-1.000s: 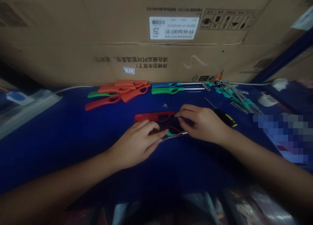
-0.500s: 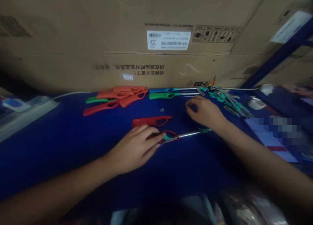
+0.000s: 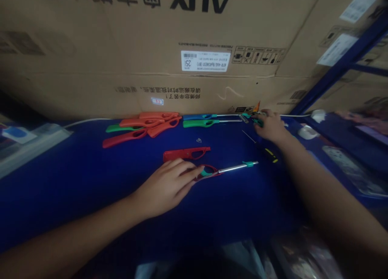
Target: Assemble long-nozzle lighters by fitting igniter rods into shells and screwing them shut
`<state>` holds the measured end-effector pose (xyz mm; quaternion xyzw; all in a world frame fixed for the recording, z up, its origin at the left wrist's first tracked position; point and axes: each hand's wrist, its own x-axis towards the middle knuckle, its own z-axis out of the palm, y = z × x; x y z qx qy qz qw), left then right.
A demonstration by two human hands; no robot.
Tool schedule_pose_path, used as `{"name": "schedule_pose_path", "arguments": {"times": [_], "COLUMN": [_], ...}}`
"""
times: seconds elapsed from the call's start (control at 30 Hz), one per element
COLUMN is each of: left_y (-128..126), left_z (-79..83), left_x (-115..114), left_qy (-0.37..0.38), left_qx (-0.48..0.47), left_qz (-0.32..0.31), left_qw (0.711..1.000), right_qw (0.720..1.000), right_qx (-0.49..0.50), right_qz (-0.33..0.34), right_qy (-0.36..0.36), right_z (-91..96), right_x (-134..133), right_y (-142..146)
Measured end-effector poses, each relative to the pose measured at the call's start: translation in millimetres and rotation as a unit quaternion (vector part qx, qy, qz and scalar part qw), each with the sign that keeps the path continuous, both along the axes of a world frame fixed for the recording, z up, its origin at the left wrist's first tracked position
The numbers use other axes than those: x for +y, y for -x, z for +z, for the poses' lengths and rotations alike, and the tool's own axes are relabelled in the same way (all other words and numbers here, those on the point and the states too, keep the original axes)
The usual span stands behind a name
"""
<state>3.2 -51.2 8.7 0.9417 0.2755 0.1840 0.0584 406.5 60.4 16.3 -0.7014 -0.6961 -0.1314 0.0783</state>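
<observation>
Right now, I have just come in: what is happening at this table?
A person's left hand holds what looks like a red-handled lighter on the blue table. The right hand is at teal parts farther back; its grip is unclear. A loose red shell lies beyond the left hand, a screwdriver near the right.

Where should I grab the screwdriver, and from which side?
Probably by the thick black-and-yellow handle, from the near side: that end slants toward the person, while the thin shaft points away. The right forearm lies just right of it, so keep left.
</observation>
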Motion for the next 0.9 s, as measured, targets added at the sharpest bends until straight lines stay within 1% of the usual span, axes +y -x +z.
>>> {"name": "schedule_pose_path", "arguments": {"times": [0.03,0.13,0.27,0.4,0.5,0.6,0.73,0.9], "left_y": [0,0,0,0,0,-1,-3,-5], "left_z": [0.0,0.4,0.6,0.6,1.2,2.0,1.1,-0.2], "left_x": [0,1,0,0,1,0,0,1], "left_qy": [0.000,0.001,0.004,0.006,0.012,0.021,0.034,0.055], "left_qx": [0.000,0.001,0.002,-0.001,-0.001,-0.010,-0.033,-0.049], "left_qz": [0.000,0.000,0.001,-0.001,0.000,-0.002,-0.006,-0.006], "left_qw": [1.000,1.000,1.000,1.000,1.000,1.000,0.999,0.997], "right_qw": [1.000,0.998,0.996,0.998,0.999,1.000,0.999,0.997], "right_qx": [0.000,0.007,0.009,0.001,-0.006,-0.004,0.016,0.048], "right_qz": [0.022,0.041,0.049,0.033,0.011,-0.015,-0.038,-0.047], "right_qy": [0.006,0.040,0.067,0.061,0.042,0.021,0.017,0.050], "right_z": [-1.6,-5.8,-5.3,4.4,12.7,16.7,12.8,6.7], "right_x": [1,1,-1,-4,-6,-7,-5,-2], "right_y": [3,13,16,12,13,17,21,18]}}
